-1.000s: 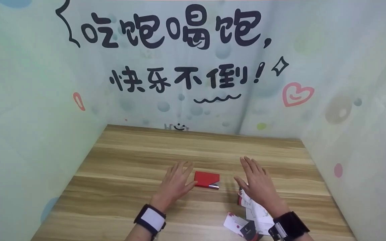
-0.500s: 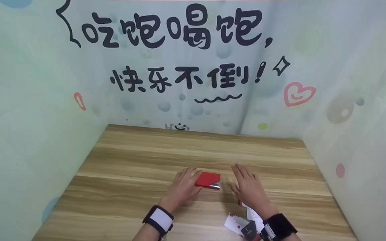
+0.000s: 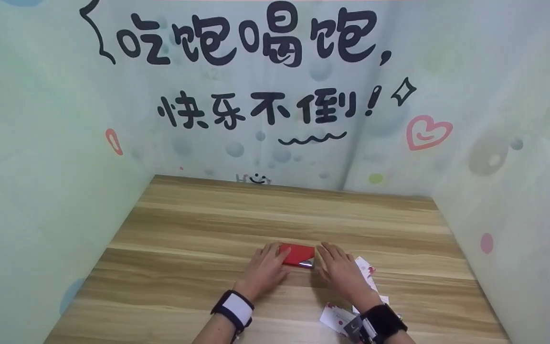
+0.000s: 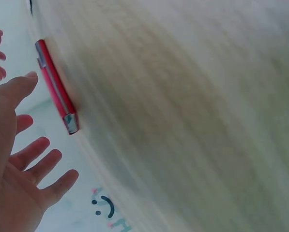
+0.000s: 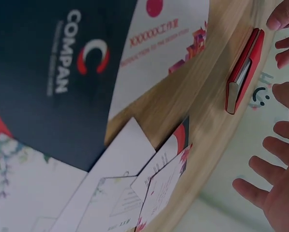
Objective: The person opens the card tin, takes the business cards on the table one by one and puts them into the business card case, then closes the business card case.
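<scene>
A red card case (image 3: 295,254) with a silvery corner lies flat on the wooden table, between the two hands. My left hand (image 3: 264,268) is at the left end of the case, its index finger overlapping the red cover in the head view. In the left wrist view the fingers (image 4: 32,153) are spread beside the case (image 4: 57,89). From the right, my right hand (image 3: 341,273) comes close to the case's other end, fingertips right by its edge. The right wrist view shows its fingers (image 5: 267,169) apart and nothing held.
Several printed business cards (image 3: 334,317) lie loosely overlapping under and beside the right forearm. One dark card (image 5: 52,87) reads COMPAN. Pale printed walls (image 3: 198,157) with large black lettering stand behind and at both sides of the table.
Both hands have come inward and down toward the red case, the left from its left side, the right from over the cards. More of the far cards now shows.
</scene>
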A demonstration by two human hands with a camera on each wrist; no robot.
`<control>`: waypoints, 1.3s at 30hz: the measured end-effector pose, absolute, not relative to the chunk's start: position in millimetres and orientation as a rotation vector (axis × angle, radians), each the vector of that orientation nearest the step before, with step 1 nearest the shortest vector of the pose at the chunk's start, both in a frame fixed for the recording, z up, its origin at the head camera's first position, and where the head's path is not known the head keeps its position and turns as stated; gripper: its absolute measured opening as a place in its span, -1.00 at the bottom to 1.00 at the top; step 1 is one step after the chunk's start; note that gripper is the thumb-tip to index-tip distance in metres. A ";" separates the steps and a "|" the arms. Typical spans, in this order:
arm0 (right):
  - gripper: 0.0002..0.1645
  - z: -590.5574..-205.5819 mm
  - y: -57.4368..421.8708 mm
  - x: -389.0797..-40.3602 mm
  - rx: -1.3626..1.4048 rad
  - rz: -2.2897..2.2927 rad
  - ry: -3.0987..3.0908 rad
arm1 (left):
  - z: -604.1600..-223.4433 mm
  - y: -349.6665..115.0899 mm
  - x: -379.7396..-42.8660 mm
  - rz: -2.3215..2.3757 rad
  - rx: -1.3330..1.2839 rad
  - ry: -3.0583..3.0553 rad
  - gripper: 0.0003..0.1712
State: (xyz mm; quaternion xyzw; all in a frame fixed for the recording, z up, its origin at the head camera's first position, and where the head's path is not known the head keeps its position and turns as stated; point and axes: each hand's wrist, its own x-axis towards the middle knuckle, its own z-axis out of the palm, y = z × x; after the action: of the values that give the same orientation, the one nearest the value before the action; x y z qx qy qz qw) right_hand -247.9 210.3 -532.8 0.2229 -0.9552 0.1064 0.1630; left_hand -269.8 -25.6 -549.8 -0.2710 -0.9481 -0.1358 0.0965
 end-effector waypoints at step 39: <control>-0.47 -550.6 201.6 -232.2 0.735 0.341 -2.892 | -555.3 -12.2 -293.9 -0.184 -1.033 -2.657 -0.60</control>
State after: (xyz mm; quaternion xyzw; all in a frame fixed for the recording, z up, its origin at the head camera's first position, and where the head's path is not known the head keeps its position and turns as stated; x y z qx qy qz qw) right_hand -232.2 201.6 -550.6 0.2442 -0.9606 0.1134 0.0690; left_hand -293.9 -12.2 -555.3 -0.3579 -0.9207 -0.0638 0.1417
